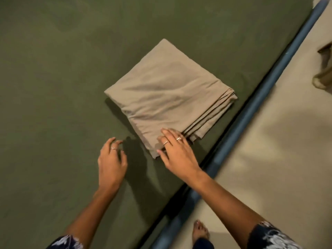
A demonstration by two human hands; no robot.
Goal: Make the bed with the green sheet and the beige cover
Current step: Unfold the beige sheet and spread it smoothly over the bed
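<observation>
Green sheet (62, 87) already spread flat over the bed, few wrinkles, so that part looks done; beige cover (167, 94) not yet opened, a folded square lying on the sheet near the bed's edge, roughly centre of view; unfolding and spreading it is what's left, I'd judge. Right hand (177, 155) at the cover's 6 o'clock corner, fingers straight and spread, resting on the stacked layers, not gripping; left hand (111, 159) at 8 o'clock of the cover, apart from it, fingers loosely curled, holding nothing. Blue bed rail (269, 79) runs diagonally at 3 to 5 o'clock; pale floor (269, 150) beyond it; bare foot (200, 232) at 6 o'clock; blurred brownish thing at 2 o'clock, can't identify. Nothing blocks the cover.
</observation>
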